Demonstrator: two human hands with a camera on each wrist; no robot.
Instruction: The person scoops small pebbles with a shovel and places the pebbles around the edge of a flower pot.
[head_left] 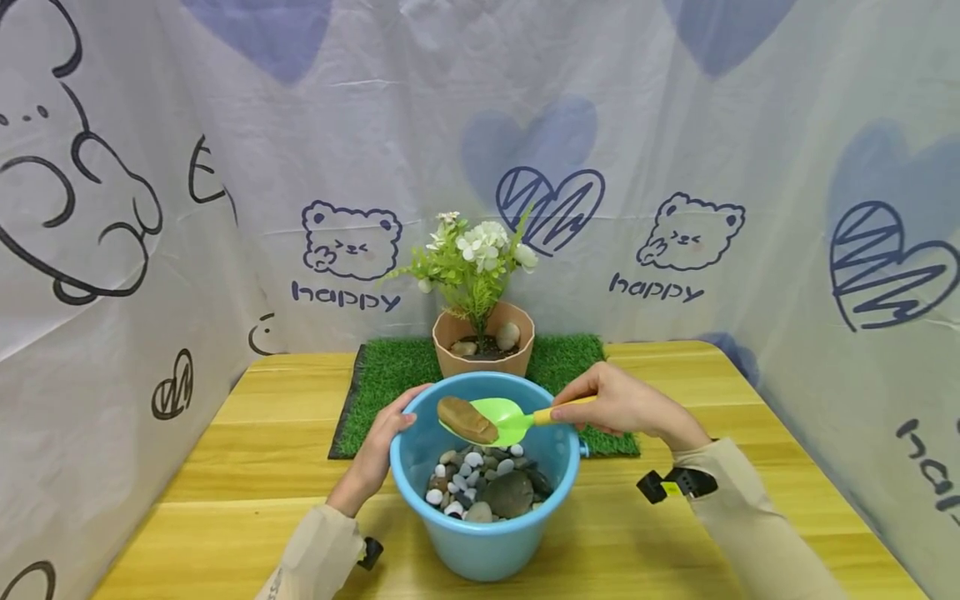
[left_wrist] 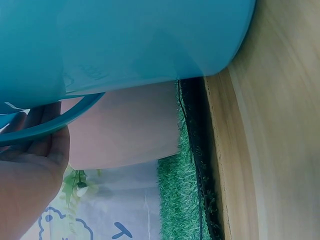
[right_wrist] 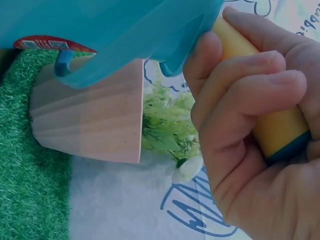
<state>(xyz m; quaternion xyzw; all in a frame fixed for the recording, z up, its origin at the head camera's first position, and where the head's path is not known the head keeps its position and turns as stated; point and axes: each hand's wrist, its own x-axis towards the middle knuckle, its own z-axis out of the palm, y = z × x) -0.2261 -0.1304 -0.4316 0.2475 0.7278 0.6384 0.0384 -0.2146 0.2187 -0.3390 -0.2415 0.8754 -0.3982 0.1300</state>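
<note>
My right hand grips the yellow handle of a small trowel with a green blade. A long brown stone lies on the blade, above the opening of a blue bucket. Several stones, white, grey and dark, lie in the bucket, among them a large dark flat stone. My left hand holds the bucket at its left rim, with the thumb over the edge. In the right wrist view, curled fingers wrap the handle; the blade is hidden there.
Behind the bucket stands a pinkish pot with a white-flowered plant and a few stones. It rests on a green turf mat on the wooden table. A printed cloth hangs around the back and sides.
</note>
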